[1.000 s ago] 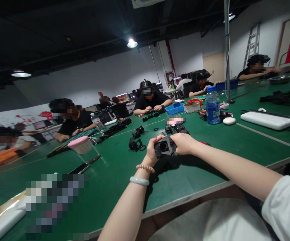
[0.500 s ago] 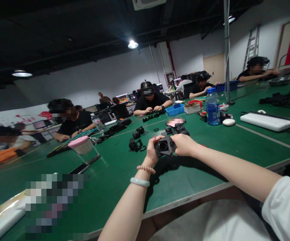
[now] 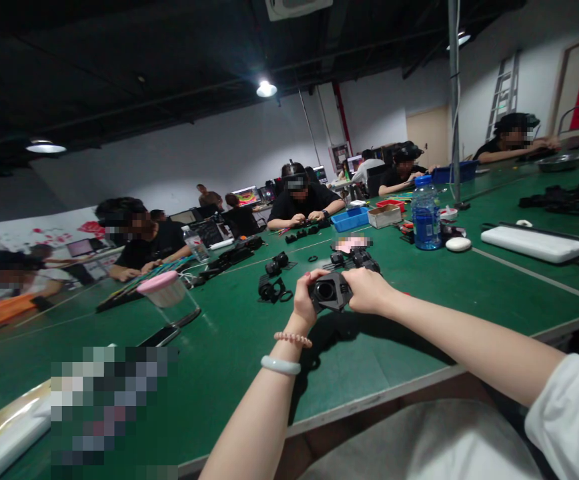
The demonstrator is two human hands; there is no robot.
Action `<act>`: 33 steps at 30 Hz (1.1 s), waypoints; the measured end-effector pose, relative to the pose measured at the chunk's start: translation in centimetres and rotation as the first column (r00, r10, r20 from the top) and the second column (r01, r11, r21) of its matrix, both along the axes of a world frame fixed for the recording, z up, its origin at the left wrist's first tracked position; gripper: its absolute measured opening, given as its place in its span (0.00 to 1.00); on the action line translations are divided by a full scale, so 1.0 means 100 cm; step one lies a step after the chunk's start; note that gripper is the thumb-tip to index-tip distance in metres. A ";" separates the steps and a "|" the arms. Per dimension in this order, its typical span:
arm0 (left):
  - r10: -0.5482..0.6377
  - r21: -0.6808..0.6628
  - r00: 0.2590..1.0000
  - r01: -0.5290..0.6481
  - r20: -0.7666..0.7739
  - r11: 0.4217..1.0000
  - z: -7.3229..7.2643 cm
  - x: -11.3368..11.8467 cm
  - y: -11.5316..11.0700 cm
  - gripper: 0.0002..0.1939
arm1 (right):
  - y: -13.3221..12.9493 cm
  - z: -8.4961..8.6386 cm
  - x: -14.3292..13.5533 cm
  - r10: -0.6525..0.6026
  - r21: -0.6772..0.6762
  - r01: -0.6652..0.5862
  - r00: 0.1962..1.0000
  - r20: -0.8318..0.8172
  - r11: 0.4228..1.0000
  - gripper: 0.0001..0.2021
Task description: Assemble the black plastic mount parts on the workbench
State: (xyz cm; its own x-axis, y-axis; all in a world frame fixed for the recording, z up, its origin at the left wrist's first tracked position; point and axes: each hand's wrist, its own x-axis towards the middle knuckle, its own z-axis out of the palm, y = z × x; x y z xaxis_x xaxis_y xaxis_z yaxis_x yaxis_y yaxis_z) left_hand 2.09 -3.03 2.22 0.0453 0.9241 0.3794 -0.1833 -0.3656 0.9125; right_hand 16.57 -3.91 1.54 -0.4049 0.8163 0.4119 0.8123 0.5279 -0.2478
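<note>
Between my two hands, above the green table (image 3: 369,373), is a black plastic part with a round opening (image 3: 326,289). My left hand (image 3: 306,299) grips its left side, the fingers curled round the edge. From the right, my right hand (image 3: 368,289) is closed on its upper right side, and the fingertips are partly hidden behind it. Beyond my left hand lie loose black parts (image 3: 271,289) and a small black ring (image 3: 312,259). More black parts (image 3: 362,259) lie just behind my right hand.
A pink-lidded clear container (image 3: 159,283) stands to the left. At the right are a blue bottle (image 3: 426,223), a white round object (image 3: 458,245) and a white power bank-like box (image 3: 532,243). A blue tray (image 3: 349,219) lies ahead. Several people sit around the table.
Almost nothing has changed. Both hands keep hold of the black part in nearly the same place, and the view has shifted very slightly.
</note>
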 end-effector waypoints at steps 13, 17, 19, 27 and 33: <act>0.103 0.377 0.964 -0.003 -0.246 0.926 0.008 -0.002 -0.014 0.20 | -0.003 -0.001 0.000 0.043 0.146 -0.029 0.994 -0.097 0.989 0.12; 0.102 0.409 0.960 0.014 -0.262 0.912 0.008 -0.002 -0.017 0.20 | -0.003 0.000 -0.001 0.058 0.181 -0.039 0.993 -0.104 0.983 0.12; 0.100 0.414 0.958 0.022 -0.270 0.910 0.008 -0.002 -0.019 0.20 | -0.003 0.000 -0.001 0.062 0.181 -0.043 0.993 -0.099 0.983 0.12; 0.159 0.398 0.950 -0.041 -0.268 0.916 0.010 0.002 -0.025 0.20 | -0.004 0.002 0.000 0.065 0.151 -0.052 0.994 -0.087 0.987 0.13; 0.193 0.430 0.950 -0.071 -0.246 0.900 0.010 0.002 -0.027 0.20 | -0.006 0.003 -0.001 0.065 0.152 -0.051 0.994 -0.092 0.987 0.13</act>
